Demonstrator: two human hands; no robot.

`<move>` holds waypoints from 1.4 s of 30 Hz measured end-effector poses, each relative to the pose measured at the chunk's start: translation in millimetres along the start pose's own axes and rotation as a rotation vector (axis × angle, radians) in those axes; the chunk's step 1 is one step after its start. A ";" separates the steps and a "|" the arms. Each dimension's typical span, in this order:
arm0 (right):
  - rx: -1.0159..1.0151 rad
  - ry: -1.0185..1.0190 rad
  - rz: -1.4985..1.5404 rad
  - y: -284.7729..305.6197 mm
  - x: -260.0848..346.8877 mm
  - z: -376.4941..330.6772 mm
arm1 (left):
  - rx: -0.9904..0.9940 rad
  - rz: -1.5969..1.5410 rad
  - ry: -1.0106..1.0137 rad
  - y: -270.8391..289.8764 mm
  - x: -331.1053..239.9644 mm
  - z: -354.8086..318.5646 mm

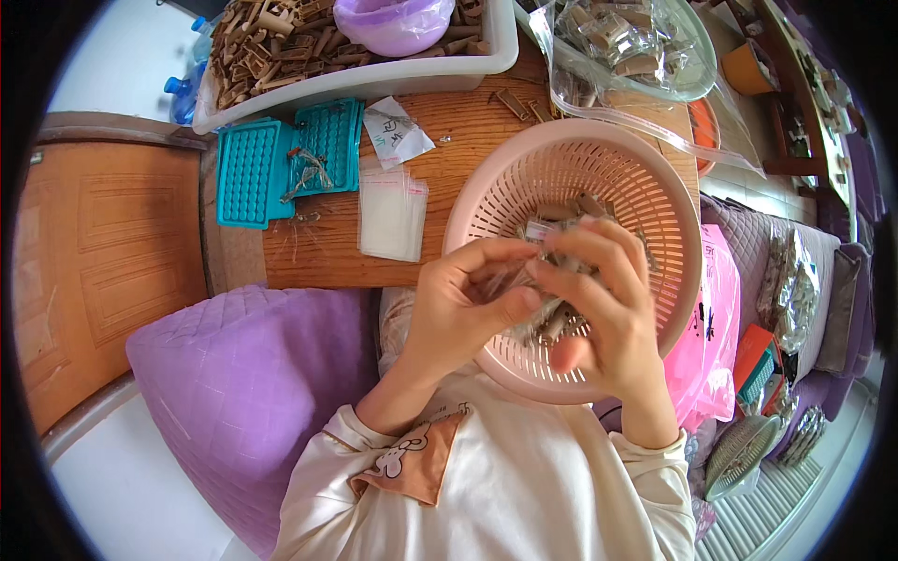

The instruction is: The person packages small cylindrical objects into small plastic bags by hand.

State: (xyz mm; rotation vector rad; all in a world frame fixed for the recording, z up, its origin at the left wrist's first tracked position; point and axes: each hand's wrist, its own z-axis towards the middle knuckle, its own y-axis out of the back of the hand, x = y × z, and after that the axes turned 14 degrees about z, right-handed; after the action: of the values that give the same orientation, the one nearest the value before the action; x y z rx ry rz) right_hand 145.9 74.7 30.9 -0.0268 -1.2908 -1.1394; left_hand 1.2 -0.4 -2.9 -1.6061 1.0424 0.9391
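Over a pink slotted plastic basket [669,271], my left hand [454,304] is closed around a small clear plastic bag [503,280], its thumb and fingers pinching it. What lies inside that bag is hard to make out. My right hand [608,304] hovers close by, fingers bent and spread. Its fingertips reach the bag's upper edge, while the thumb hangs apart over the basket. Beneath both hands, several brown pieces in clear wrapping [589,208] lie in the basket, partly hidden by my fingers.
Flat clear bags [393,220], a crumpled white paper [397,131] and teal trays [253,173] lie on the wooden table [458,140]. Behind stands a white bin [355,84] of brown pieces with a purple bowl [398,28]. A purple cushion [253,383] sits left, a pink bag [716,327] right.
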 end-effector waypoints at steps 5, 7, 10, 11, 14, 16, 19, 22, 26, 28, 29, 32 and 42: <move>0.151 -0.084 0.031 -2.9 -5.9 -8.6 | -0.005 0.095 0.005 8.4 3.6 0.7; 0.163 -0.099 0.056 -3.3 -5.7 -8.4 | 0.013 0.071 0.004 8.8 6.0 1.9; -0.033 -0.143 0.243 -12.7 -12.2 -16.2 | 0.052 0.016 -0.002 6.0 4.3 1.4; -0.240 -0.165 0.409 -16.3 -13.3 -19.2 | 0.067 -0.015 -0.006 4.3 3.0 0.7; -0.307 -0.362 0.644 -21.4 -8.7 -26.9 | 0.045 -0.037 -0.053 1.2 8.6 -2.7; -0.092 -0.353 0.495 -16.2 -7.1 -23.9 | 0.034 -0.036 -0.093 -3.5 12.7 -3.5; -0.263 -0.435 0.501 -23.3 2.2 -24.0 | 0.021 0.003 -0.134 -9.7 14.9 -3.3; -0.354 -0.344 0.459 -29.1 -2.2 -23.1 | 0.024 0.031 -0.252 -13.2 12.2 -1.6; -0.320 -0.532 0.481 -20.1 3.0 -25.7 | -0.322 0.712 -0.670 -2.1 6.2 6.5; -0.272 -0.400 0.449 -20.3 4.5 -24.4 | -0.444 1.158 -1.037 0.2 -1.9 5.3; -0.270 -0.401 0.451 -19.2 6.2 -23.9 | -0.445 1.160 -1.035 -1.8 -6.8 4.6; -0.126 -0.252 0.225 -20.4 6.9 -25.9 | -0.253 1.308 -1.037 -8.0 -19.8 8.1; -0.128 -0.203 0.080 -12.1 18.3 -20.8 | -0.726 0.642 -0.487 36.7 -8.4 37.6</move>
State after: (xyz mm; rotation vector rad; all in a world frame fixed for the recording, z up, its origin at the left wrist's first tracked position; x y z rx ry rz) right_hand 150.2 44.8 30.6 -0.2932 -1.3808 -1.1718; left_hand -39.6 31.4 -15.2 -1.4559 0.9180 2.2148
